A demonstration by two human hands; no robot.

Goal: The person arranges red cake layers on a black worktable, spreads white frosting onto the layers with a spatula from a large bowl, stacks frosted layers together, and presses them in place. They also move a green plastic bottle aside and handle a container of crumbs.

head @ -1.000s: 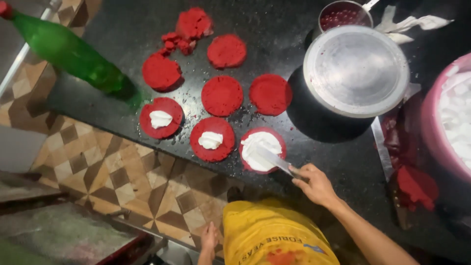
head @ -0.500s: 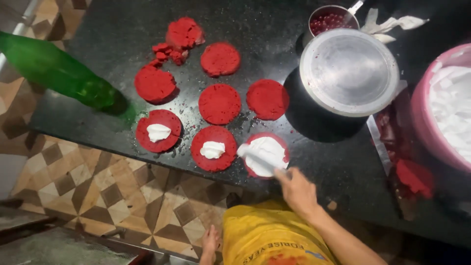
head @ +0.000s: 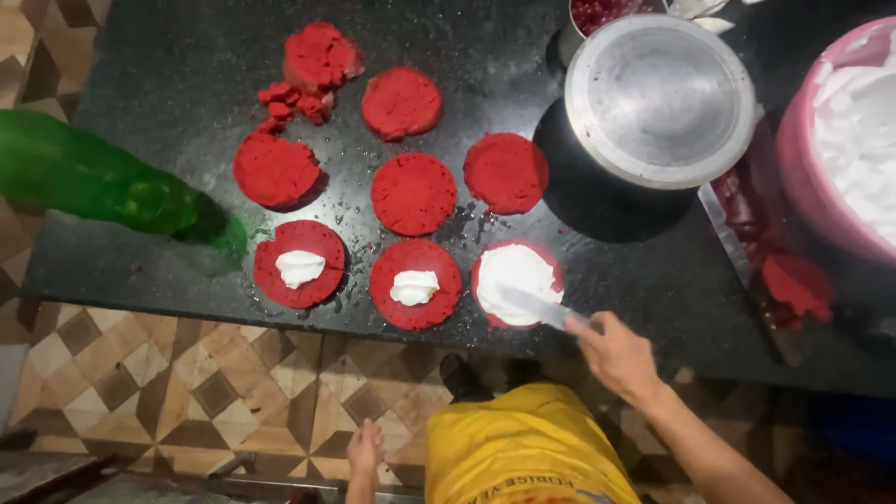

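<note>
Several round red cake discs lie on a black stone counter (head: pixel 168 56). My right hand (head: pixel 618 355) grips a flat knife (head: pixel 530 306) whose blade rests on the front right disc (head: pixel 516 282), which is spread with white cream. The front middle disc (head: pixel 415 283) and front left disc (head: pixel 300 264) each carry a small dab of cream. The discs behind them, such as the one in the middle (head: pixel 413 193), are bare. My left hand (head: pixel 365 450) hangs low by my yellow shirt, fingers apart, holding nothing.
A green bottle (head: pixel 84 177) lies at the counter's left edge. A lidded steel pot (head: pixel 661 98) stands at the back right, a pink bowl of white cream (head: pixel 840 140) beyond it. Red cake crumbs (head: pixel 297 98) sit at the back left. Patterned floor tiles (head: pixel 168 392) lie below.
The knife has swept across the front right disc and the cream now covers more of it. The view has moved closer to the counter. My left hand stays low.
</note>
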